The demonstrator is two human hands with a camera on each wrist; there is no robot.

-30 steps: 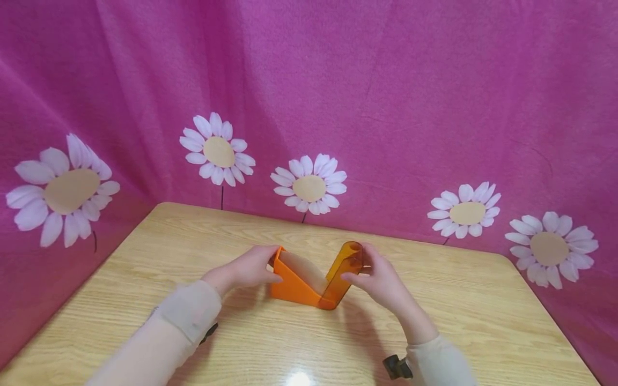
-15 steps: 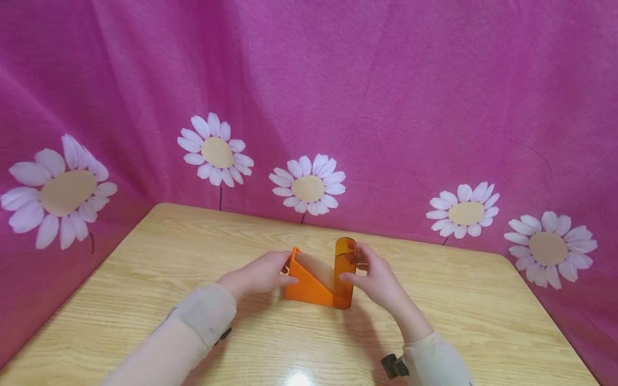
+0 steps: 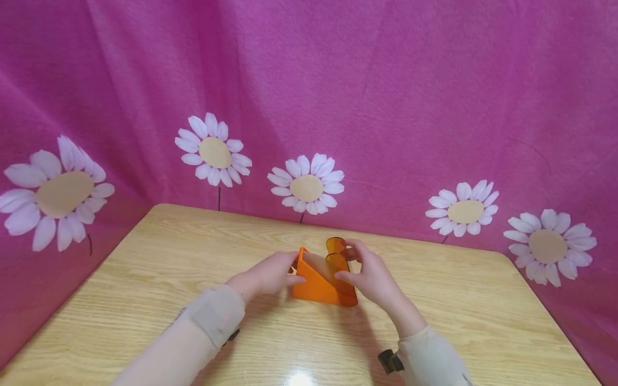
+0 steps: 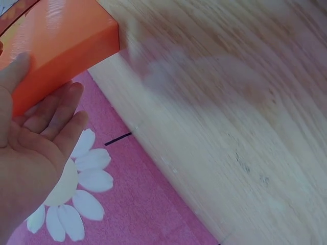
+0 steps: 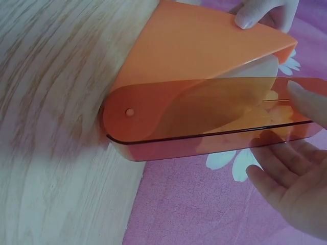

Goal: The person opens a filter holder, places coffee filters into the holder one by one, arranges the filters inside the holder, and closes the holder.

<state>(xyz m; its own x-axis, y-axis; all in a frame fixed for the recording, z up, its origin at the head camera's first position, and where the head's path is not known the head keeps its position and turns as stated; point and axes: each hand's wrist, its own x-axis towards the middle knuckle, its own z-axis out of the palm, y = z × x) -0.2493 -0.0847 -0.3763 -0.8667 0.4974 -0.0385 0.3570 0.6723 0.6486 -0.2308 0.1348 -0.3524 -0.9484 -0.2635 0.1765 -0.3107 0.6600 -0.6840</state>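
Observation:
An orange wedge-shaped box (image 3: 314,284) stands on the table, with a see-through amber lid (image 5: 168,148) hinged at its low right corner. A small round pin (image 5: 130,112) marks the hinge. Pale, paper-like sheets (image 5: 255,68) stand inside the box. My left hand (image 3: 272,273) grips the box's tall left end, thumb on the near side and fingers beyond. My right hand (image 3: 374,273) holds the lid's free end between thumb and fingers. The lid leans left over the box's sloping mouth, part-way open. In the left wrist view, the left fingers (image 4: 56,109) curl beneath the box.
The pale wood-grain table (image 3: 193,241) reaches back to a magenta cloth (image 3: 386,107) printed with white daisies, which hangs behind and at both sides. A dark wrist camera (image 3: 390,362) sits at the right cuff.
The lid has swung from leaning right, through upright, to leaning left over the box, with my right hand on it. My left hand and the box have shifted right.

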